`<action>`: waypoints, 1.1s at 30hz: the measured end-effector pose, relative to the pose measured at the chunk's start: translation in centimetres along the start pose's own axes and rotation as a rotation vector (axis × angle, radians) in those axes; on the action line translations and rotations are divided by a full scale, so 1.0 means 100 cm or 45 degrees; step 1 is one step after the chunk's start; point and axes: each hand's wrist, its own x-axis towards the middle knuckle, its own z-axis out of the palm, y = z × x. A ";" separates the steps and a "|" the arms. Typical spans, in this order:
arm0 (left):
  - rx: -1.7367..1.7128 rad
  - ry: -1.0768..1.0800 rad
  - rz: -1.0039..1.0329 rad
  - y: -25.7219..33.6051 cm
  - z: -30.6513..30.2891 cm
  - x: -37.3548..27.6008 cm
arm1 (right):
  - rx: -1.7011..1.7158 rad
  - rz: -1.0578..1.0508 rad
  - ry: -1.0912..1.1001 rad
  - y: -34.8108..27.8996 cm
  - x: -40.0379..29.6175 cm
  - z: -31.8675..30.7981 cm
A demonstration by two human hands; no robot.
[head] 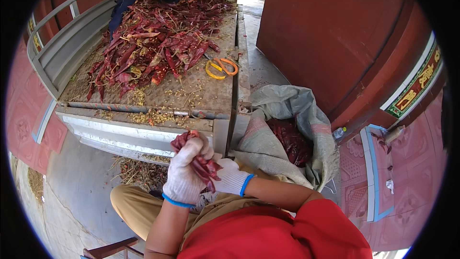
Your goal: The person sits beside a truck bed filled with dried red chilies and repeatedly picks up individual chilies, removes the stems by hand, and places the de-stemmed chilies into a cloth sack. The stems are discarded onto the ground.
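Note:
My left hand (185, 174), in a white knit glove with a blue cuff, is closed around dark red dried chili peppers (205, 168). Against it, partly behind the peppers, is my right hand (230, 176), gloved alike; its fingers are mostly hidden, so its grip cannot be told. Ahead, a large heap of dried red chilies (158, 39) with stems lies on the metal truck bed (212, 97). Scissors with orange and yellow handles (221, 68) rest at the heap's right edge. To my right, an open woven sack (323, 151) holds more red chilies (291, 142).
Loose seeds (154, 117) lie along the bed's near edge. Stems (140, 172) are piled on the floor below it. A curved metal rail (54, 14) bounds the bed at left. A dark red door (323, 25) stands beyond the sack, with a plastic bottle (339, 132) near it.

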 end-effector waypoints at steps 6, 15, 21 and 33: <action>-0.022 -0.188 -0.411 -0.088 0.085 0.088 | -0.591 -0.207 -0.022 0.053 -0.029 0.053; 0.090 0.050 -0.682 -0.134 0.059 0.110 | -0.478 0.078 -0.344 0.007 -0.065 -0.032; -0.090 -0.319 -0.632 -0.085 0.001 0.074 | -0.305 -0.107 -0.582 -0.056 -0.064 -0.125; -0.035 -0.089 -0.251 -0.010 -0.062 -0.018 | -0.794 -0.058 0.625 -0.052 0.154 -0.208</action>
